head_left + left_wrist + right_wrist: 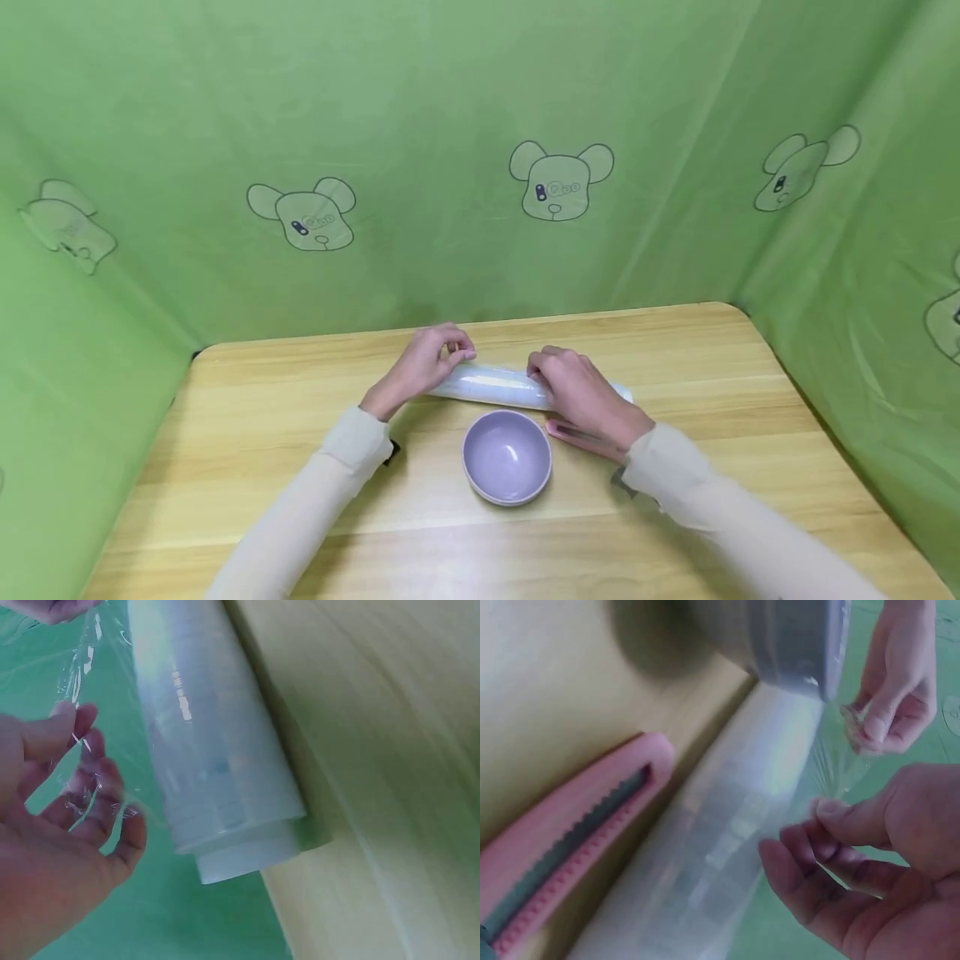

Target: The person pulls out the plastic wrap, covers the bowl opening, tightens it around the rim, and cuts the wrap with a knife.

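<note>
A roll of clear cling film (495, 387) lies crosswise on the wooden table, behind a lilac bowl (506, 458). On the far side of the roll, my left hand (427, 360) pinches the loose edge of the film (84, 664) between thumb and forefinger, its other fingers loosely bent. My right hand (583, 392) pinches the same film farther right, thumb against forefinger. In the right wrist view the film stretches in creases between both hands. Beneath my right wrist lies a pink tool (592, 784) with a dark toothed strip set in a slot, touched by neither hand.
The wooden table (420, 533) has a rounded far right corner. Green curtains (442, 250) printed with bear heads stand behind it and along both sides. The bowl sits close to the near side of the roll, between my forearms.
</note>
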`<state>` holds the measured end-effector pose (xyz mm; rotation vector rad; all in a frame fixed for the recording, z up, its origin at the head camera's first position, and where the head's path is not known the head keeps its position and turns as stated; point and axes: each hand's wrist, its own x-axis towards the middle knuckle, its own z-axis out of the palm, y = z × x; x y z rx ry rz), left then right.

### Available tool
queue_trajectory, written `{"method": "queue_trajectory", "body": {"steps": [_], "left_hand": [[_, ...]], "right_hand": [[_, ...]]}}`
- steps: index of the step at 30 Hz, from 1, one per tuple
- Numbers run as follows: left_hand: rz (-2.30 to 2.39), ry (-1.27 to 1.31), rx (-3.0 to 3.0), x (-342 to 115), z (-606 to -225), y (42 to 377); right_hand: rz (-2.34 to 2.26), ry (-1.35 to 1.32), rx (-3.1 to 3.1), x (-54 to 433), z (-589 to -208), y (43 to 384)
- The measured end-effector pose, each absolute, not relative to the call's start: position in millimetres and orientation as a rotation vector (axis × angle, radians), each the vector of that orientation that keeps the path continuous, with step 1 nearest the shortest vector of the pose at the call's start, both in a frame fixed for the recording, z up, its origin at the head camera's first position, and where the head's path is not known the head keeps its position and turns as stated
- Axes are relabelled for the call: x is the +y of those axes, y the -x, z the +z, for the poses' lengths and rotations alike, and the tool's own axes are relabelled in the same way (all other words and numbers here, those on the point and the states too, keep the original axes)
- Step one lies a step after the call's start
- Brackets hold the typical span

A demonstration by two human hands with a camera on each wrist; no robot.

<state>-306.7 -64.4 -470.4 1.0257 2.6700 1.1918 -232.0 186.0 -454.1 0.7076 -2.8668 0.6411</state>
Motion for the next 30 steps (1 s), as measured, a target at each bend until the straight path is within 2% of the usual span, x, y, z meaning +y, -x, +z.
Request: {"method": "queue_trajectory", "body": {"steps": [13,20,30], "left_hand": [[0.741,-1.360,2.590,-10.3,-469.9,307.3],[0.798,-1.292,2.697,-1.6,-468.6,307.5],[0.951,-1.156,2.706,3.4,-473.3,317.6]], "right_hand": [[0.662,-0.754,-2.908,192.1,-447.9,239.8],[0.750,-0.681,-2.910,197.9,-450.6,238.3],[0.604,-0.561,-2.893,200.9,-459.1,236.2]]}}
